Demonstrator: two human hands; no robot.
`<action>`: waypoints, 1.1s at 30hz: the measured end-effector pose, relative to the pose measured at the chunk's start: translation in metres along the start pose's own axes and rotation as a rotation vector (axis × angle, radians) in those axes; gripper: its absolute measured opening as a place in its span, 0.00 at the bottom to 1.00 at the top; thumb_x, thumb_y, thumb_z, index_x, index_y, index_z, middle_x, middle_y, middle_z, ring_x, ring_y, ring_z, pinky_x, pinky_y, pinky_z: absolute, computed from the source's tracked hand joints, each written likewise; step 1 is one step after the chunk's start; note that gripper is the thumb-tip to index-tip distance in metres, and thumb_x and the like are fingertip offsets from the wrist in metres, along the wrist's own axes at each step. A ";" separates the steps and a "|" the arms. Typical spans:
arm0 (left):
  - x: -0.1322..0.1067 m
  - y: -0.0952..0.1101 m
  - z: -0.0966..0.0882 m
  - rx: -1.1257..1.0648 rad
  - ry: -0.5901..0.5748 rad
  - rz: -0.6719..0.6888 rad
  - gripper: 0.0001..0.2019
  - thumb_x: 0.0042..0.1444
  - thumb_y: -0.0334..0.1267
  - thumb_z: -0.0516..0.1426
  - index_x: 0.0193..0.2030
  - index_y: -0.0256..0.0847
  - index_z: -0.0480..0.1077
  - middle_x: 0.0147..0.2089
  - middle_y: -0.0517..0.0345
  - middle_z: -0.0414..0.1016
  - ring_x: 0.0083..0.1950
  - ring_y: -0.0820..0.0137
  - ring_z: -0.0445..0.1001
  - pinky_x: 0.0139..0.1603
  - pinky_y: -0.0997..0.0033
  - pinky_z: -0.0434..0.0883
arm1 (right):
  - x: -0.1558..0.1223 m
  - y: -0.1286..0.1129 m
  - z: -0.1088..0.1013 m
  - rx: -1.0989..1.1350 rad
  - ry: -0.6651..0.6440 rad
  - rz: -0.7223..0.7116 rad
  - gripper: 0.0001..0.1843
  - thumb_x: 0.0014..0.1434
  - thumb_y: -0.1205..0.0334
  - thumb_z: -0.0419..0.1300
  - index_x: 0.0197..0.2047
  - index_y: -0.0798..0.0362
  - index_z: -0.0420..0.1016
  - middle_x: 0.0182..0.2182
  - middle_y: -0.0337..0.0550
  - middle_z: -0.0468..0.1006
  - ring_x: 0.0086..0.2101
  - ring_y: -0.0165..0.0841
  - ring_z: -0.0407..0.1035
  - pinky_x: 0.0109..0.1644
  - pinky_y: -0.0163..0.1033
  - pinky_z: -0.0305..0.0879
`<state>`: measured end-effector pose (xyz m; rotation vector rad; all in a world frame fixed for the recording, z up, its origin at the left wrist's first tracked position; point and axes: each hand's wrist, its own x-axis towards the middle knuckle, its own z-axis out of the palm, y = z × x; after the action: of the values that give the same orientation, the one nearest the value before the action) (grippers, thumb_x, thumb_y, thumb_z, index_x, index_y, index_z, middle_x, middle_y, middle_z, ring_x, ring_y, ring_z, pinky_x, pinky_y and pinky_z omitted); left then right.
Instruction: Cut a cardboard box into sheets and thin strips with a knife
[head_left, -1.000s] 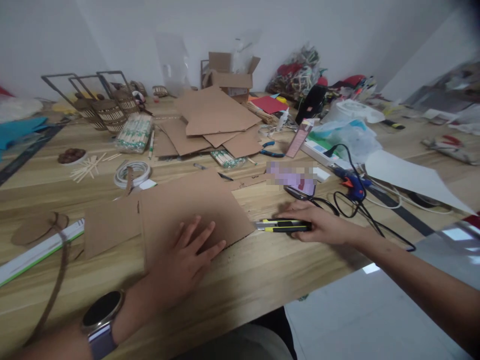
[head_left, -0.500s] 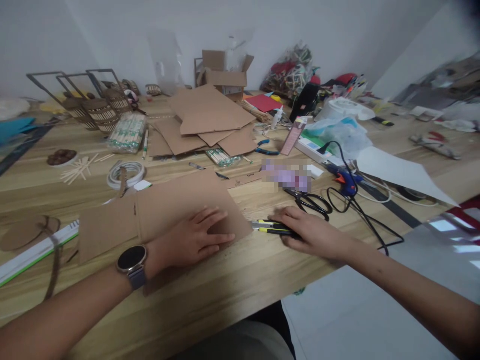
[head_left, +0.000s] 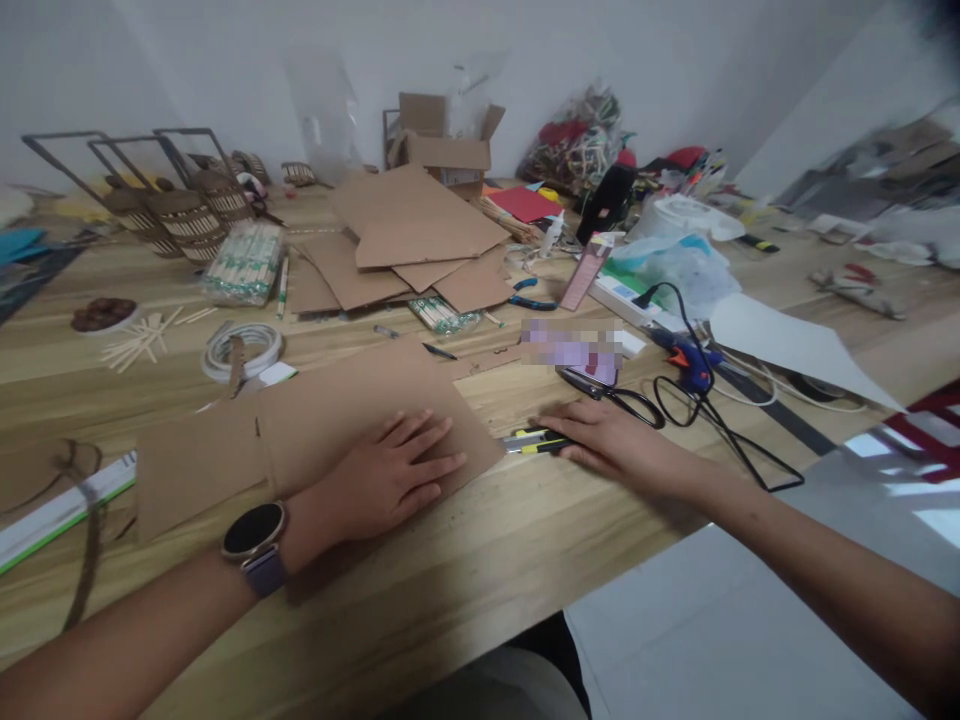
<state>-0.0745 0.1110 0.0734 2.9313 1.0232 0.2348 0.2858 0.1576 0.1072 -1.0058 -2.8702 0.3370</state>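
Note:
My left hand [head_left: 386, 473] lies flat with its fingers spread on a large brown cardboard sheet [head_left: 330, 410] on the wooden table [head_left: 480, 540]. A dark round watch [head_left: 253, 533] sits on that wrist. To the right, my right hand [head_left: 604, 442] rests over a yellow and black utility knife [head_left: 526, 441] that lies on the table just past the sheet's right corner. The fingers curl over the knife's handle, and its front end shows to the left of the hand.
Black scissors [head_left: 622, 396] and a blue glue gun [head_left: 691, 362] with a black cord lie behind my right hand. More cardboard sheets [head_left: 412, 225], an open box [head_left: 442, 145], a white tape roll [head_left: 241, 347], baskets [head_left: 180, 215] and a ruler [head_left: 52, 510] stand further off.
My left hand slid right and forward across the cardboard sheet, bringing the forearm and watch into view. My right hand stays over the knife, and the view has shifted slightly.

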 end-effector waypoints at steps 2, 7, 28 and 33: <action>0.000 0.001 0.003 0.001 0.005 -0.006 0.22 0.73 0.50 0.42 0.69 0.57 0.61 0.74 0.52 0.57 0.73 0.52 0.55 0.69 0.44 0.56 | 0.000 0.004 -0.001 0.012 -0.005 -0.011 0.26 0.71 0.49 0.47 0.65 0.51 0.69 0.54 0.57 0.76 0.52 0.46 0.71 0.56 0.52 0.68; -0.001 0.000 0.005 -0.008 0.007 -0.013 0.22 0.72 0.51 0.42 0.69 0.58 0.62 0.74 0.54 0.57 0.73 0.53 0.55 0.69 0.45 0.55 | -0.006 0.002 0.005 0.036 0.031 0.016 0.26 0.71 0.49 0.47 0.64 0.51 0.70 0.52 0.57 0.77 0.50 0.46 0.72 0.53 0.52 0.70; 0.006 0.003 0.008 -0.037 -0.025 -0.106 0.22 0.72 0.50 0.42 0.69 0.61 0.61 0.75 0.55 0.56 0.74 0.51 0.54 0.69 0.42 0.53 | -0.023 -0.030 0.025 -0.017 0.187 0.090 0.23 0.70 0.54 0.50 0.62 0.56 0.70 0.49 0.58 0.77 0.47 0.45 0.72 0.49 0.49 0.73; 0.006 0.003 0.008 -0.048 -0.016 -0.118 0.22 0.72 0.50 0.42 0.69 0.62 0.61 0.75 0.56 0.56 0.74 0.52 0.54 0.70 0.41 0.52 | -0.031 -0.037 0.032 -0.043 0.234 0.104 0.23 0.70 0.54 0.50 0.62 0.56 0.69 0.50 0.58 0.76 0.48 0.46 0.72 0.50 0.49 0.72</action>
<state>-0.0670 0.1124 0.0666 2.8136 1.1664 0.2291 0.2829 0.1039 0.0851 -1.1226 -2.6333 0.1532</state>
